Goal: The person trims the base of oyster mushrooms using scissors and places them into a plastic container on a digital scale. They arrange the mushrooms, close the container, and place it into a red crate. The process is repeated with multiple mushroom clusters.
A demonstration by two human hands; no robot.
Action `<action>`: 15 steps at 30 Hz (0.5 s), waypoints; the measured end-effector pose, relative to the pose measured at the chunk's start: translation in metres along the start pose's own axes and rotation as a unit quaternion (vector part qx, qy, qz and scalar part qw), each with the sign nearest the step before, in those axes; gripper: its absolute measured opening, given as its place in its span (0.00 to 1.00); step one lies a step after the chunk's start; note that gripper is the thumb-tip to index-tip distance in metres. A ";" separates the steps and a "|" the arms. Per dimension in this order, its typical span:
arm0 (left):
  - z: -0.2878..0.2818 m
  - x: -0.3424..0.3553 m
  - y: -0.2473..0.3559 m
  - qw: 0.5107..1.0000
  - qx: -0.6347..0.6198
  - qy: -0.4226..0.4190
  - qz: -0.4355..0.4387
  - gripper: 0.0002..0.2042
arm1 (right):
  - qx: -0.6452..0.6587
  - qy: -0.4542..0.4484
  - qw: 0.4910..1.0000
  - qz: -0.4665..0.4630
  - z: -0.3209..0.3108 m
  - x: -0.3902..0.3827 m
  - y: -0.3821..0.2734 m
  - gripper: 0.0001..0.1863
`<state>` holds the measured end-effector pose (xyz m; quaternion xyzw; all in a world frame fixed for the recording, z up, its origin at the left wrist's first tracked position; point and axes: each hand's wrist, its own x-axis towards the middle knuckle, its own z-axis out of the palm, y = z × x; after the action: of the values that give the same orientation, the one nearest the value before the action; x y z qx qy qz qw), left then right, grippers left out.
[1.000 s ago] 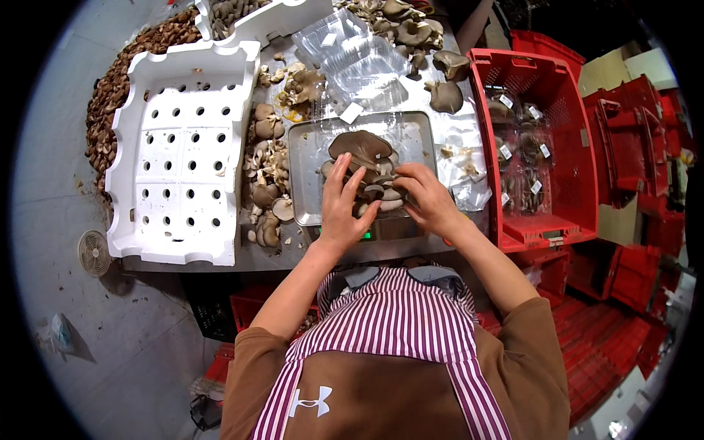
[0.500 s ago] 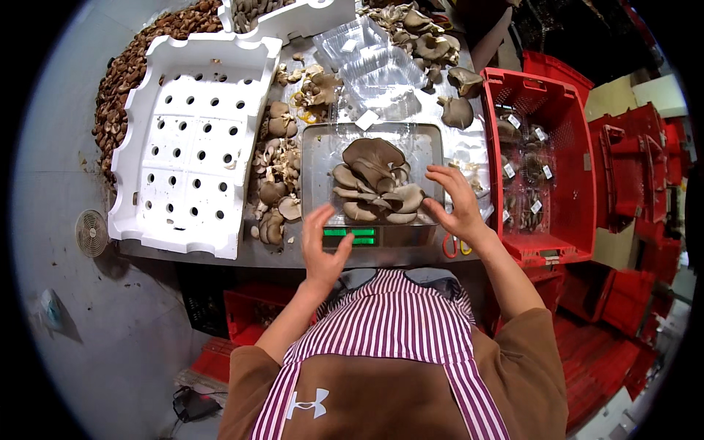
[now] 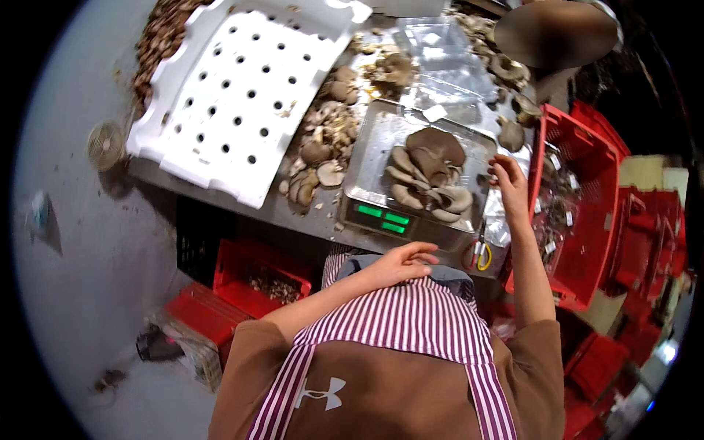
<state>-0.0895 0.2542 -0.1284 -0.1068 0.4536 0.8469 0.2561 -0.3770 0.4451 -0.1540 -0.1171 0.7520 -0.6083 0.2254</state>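
A cluster of grey-brown oyster mushrooms lies in what looks like a clear plastic box on the metal kitchen scale, whose green display is lit. My right hand hovers just past the scale's right edge, empty, fingers loosely bent and apart. Close to my apron, below the scale's front edge, my left hand holds nothing and its fingers are stretched out. Scissors with a yellow handle lie on the table's front right, below my right hand.
A white foam crate fills the table's left. Loose oyster mushrooms lie beside it. Clear plastic boxes are stacked behind the scale. A red crate with packed boxes stands right. Another person is at the far right.
Both hands have drawn away from the mushrooms: the left down and right toward my apron, the right to beside the scale. The whole view has tilted and shifted.
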 end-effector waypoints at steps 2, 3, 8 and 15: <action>0.001 0.006 0.001 0.998 -0.054 -0.007 0.012 0.30 | 0.003 -0.006 1.000 0.015 0.004 -0.002 -0.002 0.14; 0.003 0.008 0.001 0.997 -0.078 -0.002 0.010 0.31 | 0.002 -0.005 1.000 0.020 0.004 -0.003 -0.003 0.14; 0.009 0.011 0.009 0.980 -0.196 0.027 -0.008 0.33 | 0.013 0.002 0.998 0.067 0.013 0.013 -0.015 0.14; 0.022 0.031 0.026 0.956 -0.288 0.043 -0.028 0.32 | -0.003 0.011 0.996 0.089 0.010 0.070 -0.005 0.20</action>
<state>-0.1282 0.2709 -0.1100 -0.2248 0.1982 0.9287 0.2182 -0.4334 0.4033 -0.1641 -0.0433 0.7638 -0.5846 0.2701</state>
